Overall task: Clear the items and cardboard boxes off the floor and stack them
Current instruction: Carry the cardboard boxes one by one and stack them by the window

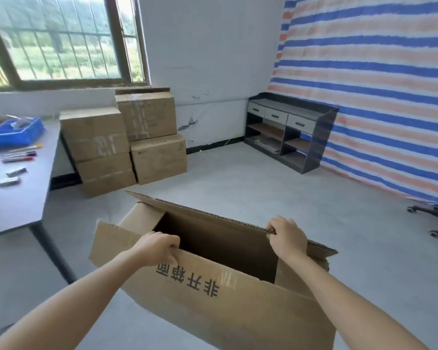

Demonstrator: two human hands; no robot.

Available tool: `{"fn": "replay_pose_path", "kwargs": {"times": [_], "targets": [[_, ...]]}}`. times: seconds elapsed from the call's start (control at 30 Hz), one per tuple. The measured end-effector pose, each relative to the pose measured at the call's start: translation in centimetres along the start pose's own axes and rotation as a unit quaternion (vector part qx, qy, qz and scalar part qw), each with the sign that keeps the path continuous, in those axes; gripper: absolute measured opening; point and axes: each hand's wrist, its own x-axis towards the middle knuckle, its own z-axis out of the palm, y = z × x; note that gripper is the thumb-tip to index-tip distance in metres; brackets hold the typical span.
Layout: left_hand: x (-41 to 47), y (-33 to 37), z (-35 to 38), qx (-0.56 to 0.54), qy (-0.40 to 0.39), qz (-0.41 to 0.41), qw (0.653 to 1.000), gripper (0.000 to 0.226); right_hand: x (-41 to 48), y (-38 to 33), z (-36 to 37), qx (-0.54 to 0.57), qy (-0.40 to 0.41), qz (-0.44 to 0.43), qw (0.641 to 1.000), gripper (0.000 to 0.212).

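Note:
An open, empty cardboard box (238,306) with printed black characters on its near flap is held up in front of me above the grey floor. My left hand (157,248) grips the near flap's top edge, fingers curled over it. My right hand (286,236) pinches the edge of the far flap. A stack of several closed cardboard boxes (122,142) stands against the wall under the window, two columns side by side.
A grey table (15,198) at the left carries a blue bin (13,132), markers and small items. A dark shelf unit (291,132) with drawers stands by the striped tarp wall. An office chair base (435,215) is at the right edge.

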Motion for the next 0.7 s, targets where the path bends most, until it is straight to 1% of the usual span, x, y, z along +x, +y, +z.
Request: {"fn": "replay_pose_path", "kwargs": {"times": [0.1, 0.23, 0.33, 0.4, 0.47, 0.6, 0.7], "targets": [[3.4, -3.3, 0.7, -0.042, 0.002, -0.019, 0.999, 0.021, 4.9, -1.3, 2.4, -0.002, -0.029, -0.023, 0.999, 0.016], [8.5, -7.6, 1.1, -0.104, -0.015, -0.060, 0.993, 0.021, 12.2, -3.7, 4.8, -0.033, -0.076, -0.039, 0.996, 0.016], [12.4, -10.4, 1.0, -0.139, -0.021, -0.078, 0.987, 0.025, 17.6, -5.0, 6.5, -0.050, -0.069, -0.045, 0.995, 0.016], [14.6, -11.7, 0.7, -0.141, -0.013, -0.084, 0.986, 0.032, 20.4, -5.7, 7.6, -0.061, -0.056, -0.049, 0.995, 0.018], [16.7, -12.4, 0.7, -0.130, -0.023, -0.085, 0.988, 0.034, 22.6, -5.8, 8.5, -0.070, -0.058, -0.055, 0.994, 0.019], [21.0, -13.6, 0.7, -0.108, -0.041, -0.077, 0.990, 0.023, 27.2, -5.5, 9.8, -0.046, -0.088, -0.052, 0.994, 0.015], [24.8, -15.0, -0.7, -0.095, -0.038, -0.076, 0.992, 0.020, 31.4, -5.3, 11.1, -0.016, -0.103, -0.044, 0.994, 0.013]]}}
